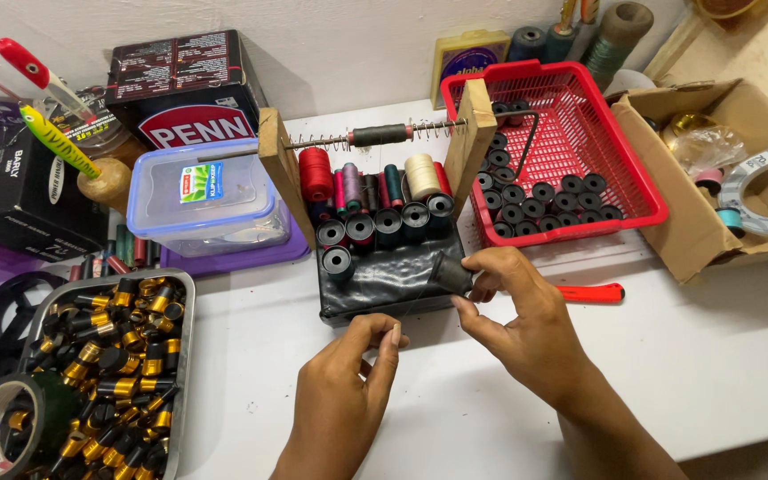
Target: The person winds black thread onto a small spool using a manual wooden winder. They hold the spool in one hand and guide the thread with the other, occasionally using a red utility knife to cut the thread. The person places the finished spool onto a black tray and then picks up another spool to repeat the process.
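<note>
Your left hand (348, 382): fingers pinched on a thin dark thread (420, 293) | your right hand (517, 311): fingers grasping a black spool (452, 274) at the edge of the black tray (384, 284) on the white table (722, 356) | left: metal tray (184, 356) of black-and-gold spools | beyond: wooden spool rack (375, 169), red basket (580, 133) of black spools.

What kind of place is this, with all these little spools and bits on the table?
Probably a small craft workbench for winding thread. A wooden spool rack holds coloured thread, a red basket is full of black bobbins, a metal tray holds black-and-gold parts, and the right hand pinches a black bobbin.
</note>
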